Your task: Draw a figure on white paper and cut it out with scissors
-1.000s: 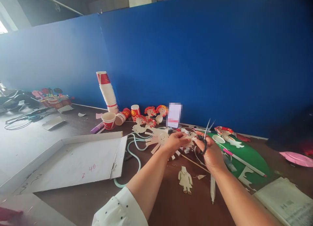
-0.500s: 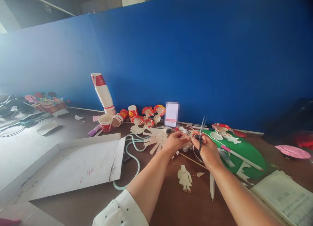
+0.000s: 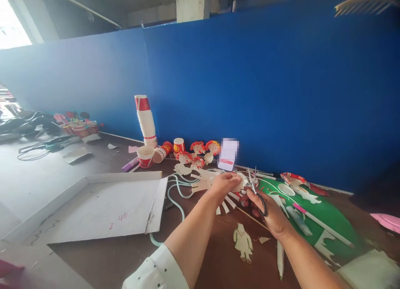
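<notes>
My right hand [image 3: 270, 214] grips a pair of scissors [image 3: 263, 203] by the dark handles, with the blades parted and pointing up and away. Just left of them my left hand [image 3: 225, 185] is closed in a pinch on a small pale paper piece [image 3: 243, 182], partly hidden by the fingers. Beneath and behind that hand lies a flattened paper cup cut into strips [image 3: 200, 181]. Nearer to me, a paper figure cutout [image 3: 243, 244] in the shape of a body lies flat on the table, with a white marker [image 3: 280, 260] to its right.
Several paper heads with red fringes [image 3: 212, 148] stand at the back, near a tall stack of paper cups [image 3: 146, 124]. To the left is a shallow white box lid [image 3: 103, 209]. A green sheet [image 3: 331, 216] with a pink-and-white pen [image 3: 325, 226] lies right. The blue partition [image 3: 250, 80] rises behind.
The view has swung a little to the left. The right hand has lowered and drawn slightly away from the left, and the scissor blades have tilted leftward and spread apart.
</notes>
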Demonstrator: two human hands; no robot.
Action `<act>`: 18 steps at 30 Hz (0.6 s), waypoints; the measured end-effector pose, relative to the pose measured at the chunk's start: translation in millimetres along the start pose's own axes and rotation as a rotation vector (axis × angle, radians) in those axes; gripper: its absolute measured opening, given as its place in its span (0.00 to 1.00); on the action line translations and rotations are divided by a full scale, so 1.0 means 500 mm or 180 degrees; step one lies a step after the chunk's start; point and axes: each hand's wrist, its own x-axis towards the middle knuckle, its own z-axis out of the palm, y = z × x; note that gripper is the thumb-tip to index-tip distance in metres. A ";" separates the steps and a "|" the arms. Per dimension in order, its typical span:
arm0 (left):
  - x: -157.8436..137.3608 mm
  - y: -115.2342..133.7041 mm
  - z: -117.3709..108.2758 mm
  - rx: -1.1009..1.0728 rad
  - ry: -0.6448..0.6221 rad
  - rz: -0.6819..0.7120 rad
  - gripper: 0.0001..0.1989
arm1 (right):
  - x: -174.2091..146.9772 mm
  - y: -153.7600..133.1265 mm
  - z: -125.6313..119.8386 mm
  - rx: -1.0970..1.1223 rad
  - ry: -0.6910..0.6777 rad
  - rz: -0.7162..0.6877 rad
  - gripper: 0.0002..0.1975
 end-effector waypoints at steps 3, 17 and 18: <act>-0.006 0.014 -0.001 0.0001 0.0037 0.0020 0.17 | -0.006 -0.005 0.004 0.0000 -0.0212 0.0194 0.21; 0.000 0.005 -0.008 -0.0083 -0.0173 -0.0055 0.17 | -0.006 0.003 -0.003 0.0060 -0.0321 0.0127 0.20; -0.001 0.005 -0.008 -0.0116 -0.0187 -0.0067 0.17 | -0.006 0.004 -0.002 0.0135 -0.0306 0.0104 0.20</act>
